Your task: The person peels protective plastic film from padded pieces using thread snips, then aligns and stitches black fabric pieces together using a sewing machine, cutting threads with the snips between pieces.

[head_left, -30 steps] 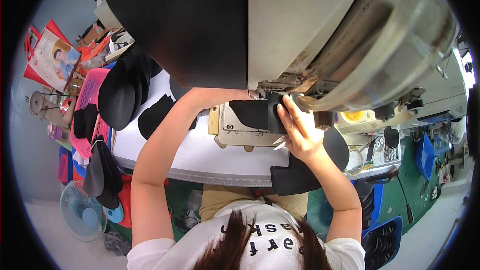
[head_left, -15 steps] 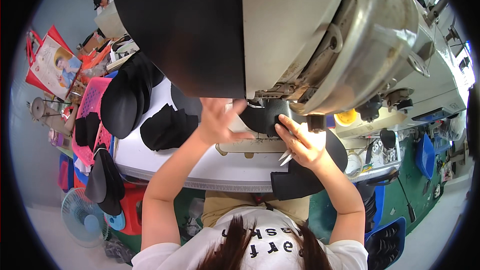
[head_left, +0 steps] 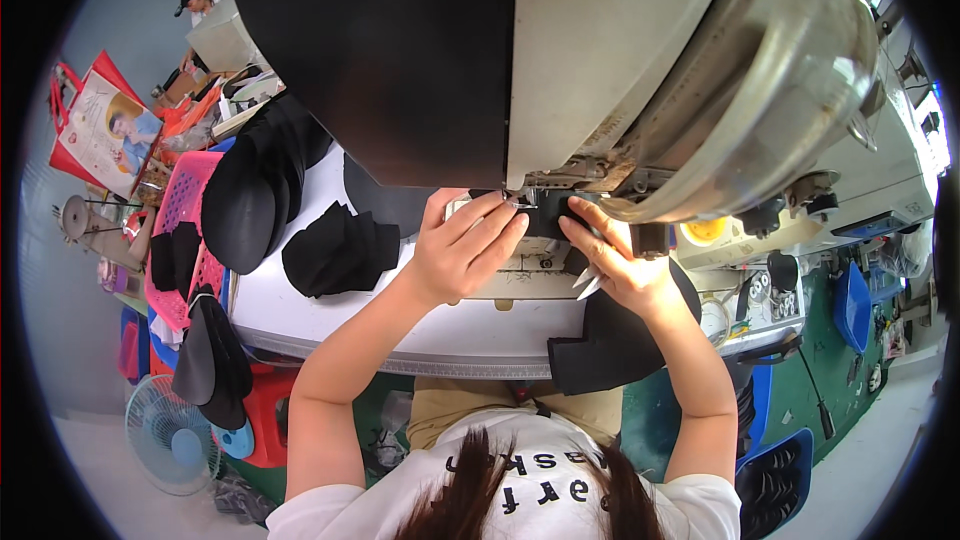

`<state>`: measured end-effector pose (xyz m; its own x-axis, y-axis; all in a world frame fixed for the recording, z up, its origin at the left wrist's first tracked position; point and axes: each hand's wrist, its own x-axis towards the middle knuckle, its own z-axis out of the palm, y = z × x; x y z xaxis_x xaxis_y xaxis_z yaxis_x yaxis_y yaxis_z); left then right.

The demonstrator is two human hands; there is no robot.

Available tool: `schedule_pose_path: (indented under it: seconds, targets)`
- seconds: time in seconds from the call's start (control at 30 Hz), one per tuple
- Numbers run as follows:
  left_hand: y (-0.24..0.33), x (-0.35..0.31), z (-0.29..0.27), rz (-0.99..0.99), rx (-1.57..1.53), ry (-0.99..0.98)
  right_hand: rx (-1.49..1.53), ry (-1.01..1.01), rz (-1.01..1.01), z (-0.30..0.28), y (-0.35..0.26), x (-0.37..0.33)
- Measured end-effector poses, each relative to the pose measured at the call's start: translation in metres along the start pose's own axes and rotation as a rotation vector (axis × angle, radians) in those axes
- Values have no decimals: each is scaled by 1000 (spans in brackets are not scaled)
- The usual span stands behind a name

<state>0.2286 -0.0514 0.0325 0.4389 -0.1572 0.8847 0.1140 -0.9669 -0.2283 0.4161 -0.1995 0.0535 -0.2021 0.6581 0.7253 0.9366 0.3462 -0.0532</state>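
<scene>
Under the sewing machine's (head_left: 610,60) needle area lies a black fabric piece (head_left: 546,220), partly hidden by the machine head. My left hand (head_left: 460,248) is at the left of the presser foot (head_left: 522,202), fingers close together and fingertips bunched by it. Whatever they pinch is too small to make out. On the other side, my right hand (head_left: 622,270) rests its fingertips on the black piece. Small pointed metal snips (head_left: 588,282) stick out from under its palm. Black cut pieces (head_left: 610,345) overhang the table edge below that hand.
Black curved pieces (head_left: 245,195) and a folded black stack (head_left: 338,252) lie on the white table (head_left: 300,325) at left, beside a pink basket (head_left: 185,190). Spools and small parts (head_left: 765,290) sit at right. A fan (head_left: 180,440) and red stool (head_left: 268,420) stand below left.
My left hand, spread and blurred before, has come right to the presser foot with its fingers together. Less of the black piece shows beneath the foot. My right hand has shifted slightly right.
</scene>
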Motion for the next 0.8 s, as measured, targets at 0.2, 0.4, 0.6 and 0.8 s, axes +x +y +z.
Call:
schedule_pose_path:
  seconds: [0.2, 0.4, 0.6, 0.8]
  targets:
    - [-11, 2, 12, -68, -62, -3, 20, -84, 127, 7, 15, -1]
    - [-22, -9, 27, -102, -84, 19, -11, -59, 229, 11, 16, -5]
    - [-41, -23, 37, -643, -632, 15, -28, 214, 63, -11, 19, -26]
    - [-76, -7, 34, -1500, -1060, -364, 32, -54, 559, -10, 38, -76]
